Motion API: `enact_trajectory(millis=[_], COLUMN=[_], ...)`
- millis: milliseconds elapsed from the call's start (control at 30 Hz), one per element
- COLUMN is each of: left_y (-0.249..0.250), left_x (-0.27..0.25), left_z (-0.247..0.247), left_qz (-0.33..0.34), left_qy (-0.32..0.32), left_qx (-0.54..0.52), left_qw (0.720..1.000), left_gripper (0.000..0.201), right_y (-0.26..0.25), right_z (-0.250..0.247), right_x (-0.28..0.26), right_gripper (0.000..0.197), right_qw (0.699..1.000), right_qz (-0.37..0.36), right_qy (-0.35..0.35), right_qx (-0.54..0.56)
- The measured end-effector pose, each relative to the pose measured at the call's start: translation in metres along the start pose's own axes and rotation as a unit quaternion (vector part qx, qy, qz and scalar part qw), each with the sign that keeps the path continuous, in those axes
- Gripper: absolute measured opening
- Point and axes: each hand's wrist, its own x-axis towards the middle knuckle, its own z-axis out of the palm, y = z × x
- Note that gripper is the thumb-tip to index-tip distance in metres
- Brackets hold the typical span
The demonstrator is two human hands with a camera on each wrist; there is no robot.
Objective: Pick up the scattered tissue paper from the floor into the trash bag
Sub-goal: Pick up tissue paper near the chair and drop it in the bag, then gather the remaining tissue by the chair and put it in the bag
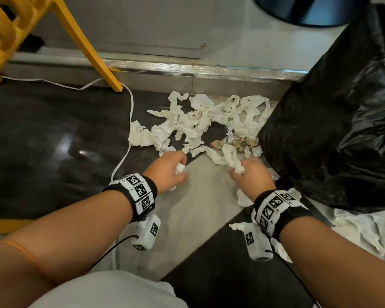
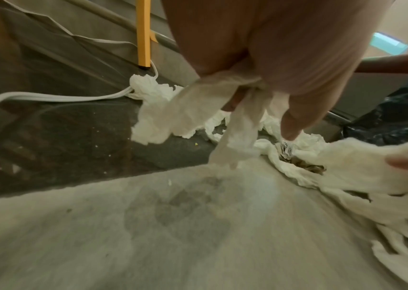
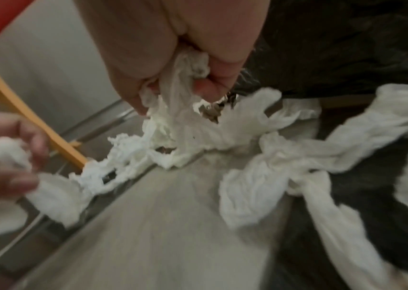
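White tissue paper (image 1: 193,121) lies in torn, twisted strips across the dark floor by a metal sill. The black trash bag (image 1: 342,121) stands at the right, touching the pile. My left hand (image 1: 171,170) grips a wad of tissue (image 2: 192,111), with strips hanging from the fist. My right hand (image 1: 249,174) clutches another bunch (image 3: 185,82), which trails down into the strips on the floor. More tissue (image 1: 365,230) is spread at the lower right, beside the bag. Some brown scraps (image 1: 242,143) sit among the tissue near the bag.
A yellow chair leg (image 1: 91,47) stands at the upper left, with a white cable (image 1: 129,121) running past it and along the pile's left edge. A raised metal sill (image 1: 187,70) borders the far side. A dark round base (image 1: 309,10) stands beyond.
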Motion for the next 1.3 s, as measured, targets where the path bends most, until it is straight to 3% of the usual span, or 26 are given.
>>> enact_trajectory(millis=[100, 267, 333, 467, 667, 800, 867, 900, 1000, 1100, 1200, 1300], left_y=[0.003, 0.009, 0.009, 0.003, -0.011, -0.017, -0.02, -0.022, -0.026, -0.029, -0.036, -0.043], left_x=[0.008, 0.013, 0.013, 0.011, 0.011, 0.016, 0.019, 0.02, 0.023, 0.025, 0.026, 0.029], left_z=[0.004, 0.01, 0.012, 0.015, 0.015, 0.014, 0.015, 0.015, 0.017, 0.02, 0.023, 0.027], left_qz=[0.018, 0.037, 0.044, 0.045, 0.029, 0.018, 0.015, 0.013, 0.0, -0.036, -0.064, -0.07], left_qy=[-0.021, -0.041, -0.048, -0.058, -0.056, -0.056, -0.05, -0.046, -0.034, -0.043, -0.074, -0.085], left_qx=[0.031, 0.047, 0.05, 0.051, 0.052, 0.057, 0.063, 0.063, 0.069, 0.087, 0.101, 0.112], left_qw=[0.999, 0.997, 0.997, 0.996, 0.997, 0.997, 0.997, 0.997, 0.997, 0.995, 0.99, 0.988], left_gripper=[0.028, 0.026, 0.026, 0.025, 0.025, 0.025, 0.025, 0.026, 0.03, 0.04, 0.054, 0.053], right_y=[0.005, 0.024, 0.028, 0.03, 0.03, 0.032, 0.03, 0.029, 0.024, 0.023, 0.019, 0.007], right_z=[-0.007, 0.006, 0.017, 0.038, 0.042, 0.033, 0.025, 0.022, 0.017, 0.026, 0.025, 0.013], right_x=[0.007, 0.005, -0.005, -0.024, -0.014, -0.001, 0.001, 0.001, -0.005, -0.012, -0.008, 0.002], right_gripper=[0.016, 0.034, 0.044, 0.058, 0.023, 0.025, 0.016, 0.016, 0.039, 0.047, 0.037, 0.012], right_qw=[0.999, 0.99, 0.983, 0.97, 0.971, 0.993, 0.999, 0.999, 0.969, 0.958, 0.982, 0.995], right_qz=[0.0, -0.051, -0.074, -0.098, -0.074, -0.046, -0.009, 0.014, 0.103, 0.065, 0.013, 0.046], right_qy=[0.034, -0.106, -0.151, -0.199, -0.183, -0.065, -0.023, -0.039, -0.189, -0.201, -0.156, -0.083], right_qx=[0.038, -0.082, -0.075, -0.104, -0.135, -0.091, -0.036, -0.035, -0.125, -0.193, -0.108, 0.038])
